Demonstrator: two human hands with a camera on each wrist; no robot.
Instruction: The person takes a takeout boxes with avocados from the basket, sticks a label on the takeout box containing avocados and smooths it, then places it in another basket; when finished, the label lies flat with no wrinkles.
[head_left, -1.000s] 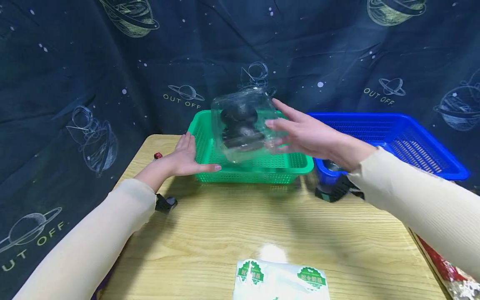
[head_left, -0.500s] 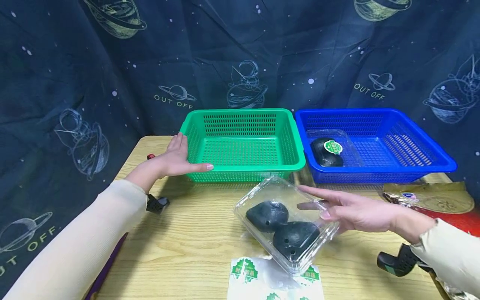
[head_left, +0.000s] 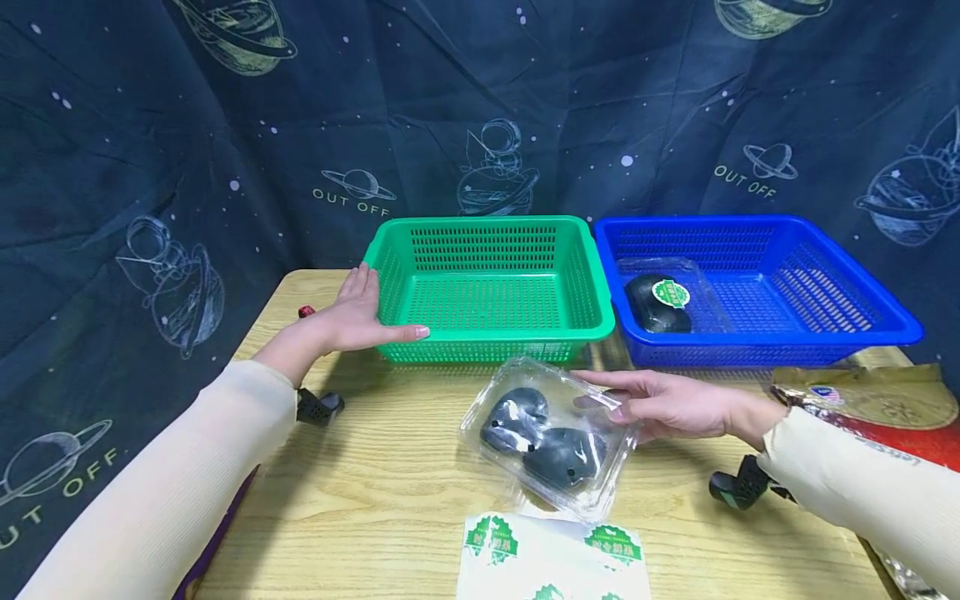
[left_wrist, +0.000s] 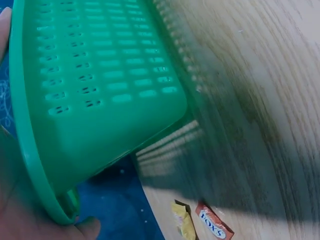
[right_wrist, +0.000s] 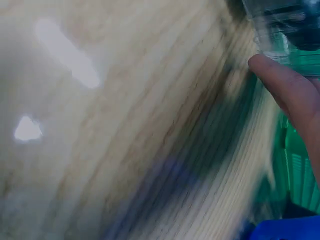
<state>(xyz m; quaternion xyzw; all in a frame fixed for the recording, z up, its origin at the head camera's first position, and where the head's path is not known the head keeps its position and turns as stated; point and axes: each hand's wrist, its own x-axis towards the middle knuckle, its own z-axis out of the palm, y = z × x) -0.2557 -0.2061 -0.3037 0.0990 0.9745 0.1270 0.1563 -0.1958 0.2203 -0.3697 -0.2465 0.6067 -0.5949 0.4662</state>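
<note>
My left hand (head_left: 360, 321) rests against the left front corner of the green basket (head_left: 487, 337), fingers straight along its side and thumb over the front rim. The left wrist view shows the basket's slotted wall (left_wrist: 110, 140) from close by. In front of the basket, my right hand (head_left: 667, 404) pinches a clear plastic box (head_left: 558, 390) by its right side. Two dark, rounded objects (head_left: 566, 457) lie inside the box, which is tilted. The right wrist view catches only a corner of the box (right_wrist: 275, 45) and part of the hand.
A sheet of green-and-white stickers (head_left: 551, 562) lies at the table's front. The blue basket (head_left: 765, 340) at right holds another box with a stickered dark object (head_left: 652, 308). A red-and-gold bag (head_left: 892, 408) lies right; small wrapped sweets (left_wrist: 214, 221) lie left.
The right hand has brought the box from over the green basket down and toward me; in the last half second it moved slightly left and away from me. The left hand stays at the basket.
</note>
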